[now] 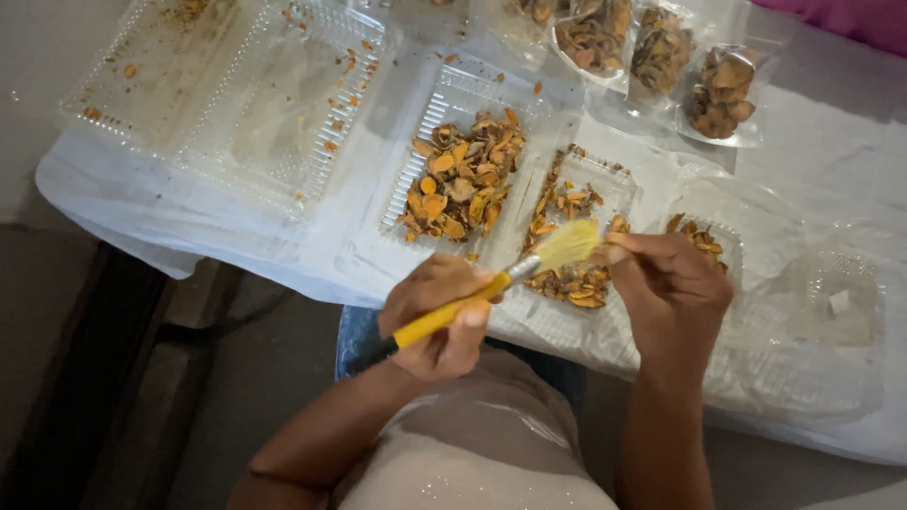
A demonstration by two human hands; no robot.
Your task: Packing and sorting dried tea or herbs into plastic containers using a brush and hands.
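Gripping the yellow-handled brush [472,300] in our left hand [436,316], fingers closed around the handle near the metal ferrule, we are sweeping its pale bristles against a small dried slice [618,251] pinched in our right hand [671,288]. We are judging the slice light, brittle and crumbly, best pinched by its edges; the brush is stiff and light. Outward, we are counting two clear trays [529,132] of orange slices just beyond the hands, one large, nearly empty tray [217,94] and three sealed bags [661,57] behind.
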